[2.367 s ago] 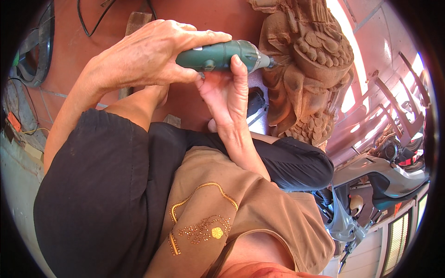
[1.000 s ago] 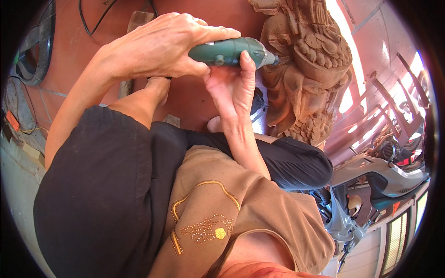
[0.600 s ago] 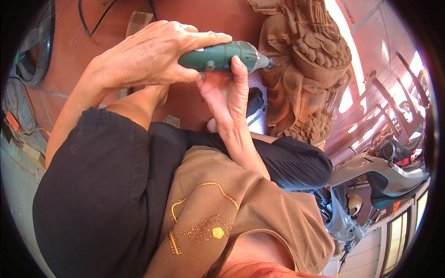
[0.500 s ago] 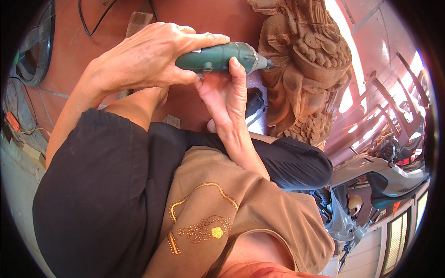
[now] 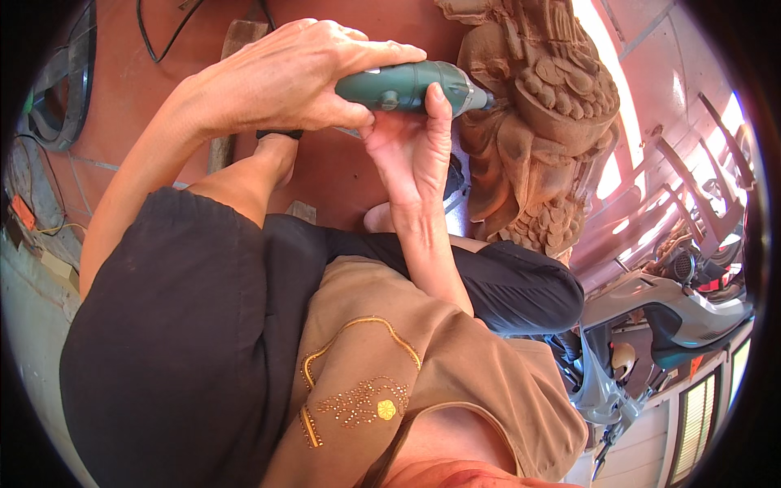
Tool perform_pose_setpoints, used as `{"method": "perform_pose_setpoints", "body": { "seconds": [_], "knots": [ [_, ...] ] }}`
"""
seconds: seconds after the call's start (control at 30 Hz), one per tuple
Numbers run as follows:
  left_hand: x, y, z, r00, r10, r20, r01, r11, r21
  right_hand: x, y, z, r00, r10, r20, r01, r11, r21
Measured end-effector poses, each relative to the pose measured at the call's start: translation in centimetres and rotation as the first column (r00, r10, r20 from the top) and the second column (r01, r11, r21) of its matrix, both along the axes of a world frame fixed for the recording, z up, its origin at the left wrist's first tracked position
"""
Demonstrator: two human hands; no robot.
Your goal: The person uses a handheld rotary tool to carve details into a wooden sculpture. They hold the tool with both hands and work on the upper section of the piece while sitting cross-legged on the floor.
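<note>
A green handheld rotary tool (image 5: 404, 86) with a grey nose lies nearly level between my two hands. My left hand (image 5: 281, 77) wraps its rear end from above, index finger stretched along the top. From below, my right hand (image 5: 413, 150) supports the front part, its thumb pressed against the near side of the body. The tool's nose points right, with its dark tip at the surface of a brown carved wooden figure (image 5: 533, 130). Whether the tip touches the wood I cannot tell. The carving has draped folds and piled round shapes.
Red tiles (image 5: 333, 175) cover the floor. A wooden piece (image 5: 242, 39) lies beyond my left arm, near a black cable (image 5: 154, 41). My bent legs in black trousers (image 5: 179, 325) flank the work. A grey motorbike (image 5: 691, 313) stands at the right, below carved wooden chair-like parts (image 5: 691, 183).
Both hands have moved the rotary tool to the right and slightly away from me, its tip shifting along the carving. The grip looks the same.
</note>
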State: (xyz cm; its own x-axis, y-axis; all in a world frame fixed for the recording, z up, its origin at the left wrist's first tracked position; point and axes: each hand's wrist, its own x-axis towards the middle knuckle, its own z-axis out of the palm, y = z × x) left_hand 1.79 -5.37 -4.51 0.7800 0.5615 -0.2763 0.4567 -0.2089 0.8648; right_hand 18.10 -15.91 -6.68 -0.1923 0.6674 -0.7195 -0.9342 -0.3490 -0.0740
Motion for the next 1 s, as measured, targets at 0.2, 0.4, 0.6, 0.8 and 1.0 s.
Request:
{"method": "perform_pose_setpoints", "body": {
  "seconds": [0.2,0.4,0.6,0.8,1.0],
  "knots": [
    [0.0,-0.2,-0.6,0.999,0.015,0.036,-0.016,0.999,0.029,0.3,0.0,-0.1,1.000,0.016,0.002,-0.016,0.999,0.044],
    [-0.5,-0.2,-0.3,1.000,-0.002,0.030,0.001,1.000,0.017,-0.3,-0.4,0.2,1.000,0.022,0.012,-0.022,1.000,0.013],
    [-1.4,-0.4,0.4,1.000,-0.017,0.001,0.017,1.000,-0.002,-1.2,-0.6,0.9,0.999,0.034,0.001,-0.034,0.999,-0.006],
    [-1.7,-0.8,0.9,1.000,0.007,0.000,-0.007,1.000,-0.022,-1.4,-1.2,0.9,0.999,0.041,-0.033,-0.042,0.999,-0.013],
    [-2.2,-1.5,1.1,0.998,0.056,0.034,-0.057,0.998,0.008,-1.7,-1.4,1.3,0.996,0.067,-0.056,-0.070,0.997,-0.041]
  ]
}}
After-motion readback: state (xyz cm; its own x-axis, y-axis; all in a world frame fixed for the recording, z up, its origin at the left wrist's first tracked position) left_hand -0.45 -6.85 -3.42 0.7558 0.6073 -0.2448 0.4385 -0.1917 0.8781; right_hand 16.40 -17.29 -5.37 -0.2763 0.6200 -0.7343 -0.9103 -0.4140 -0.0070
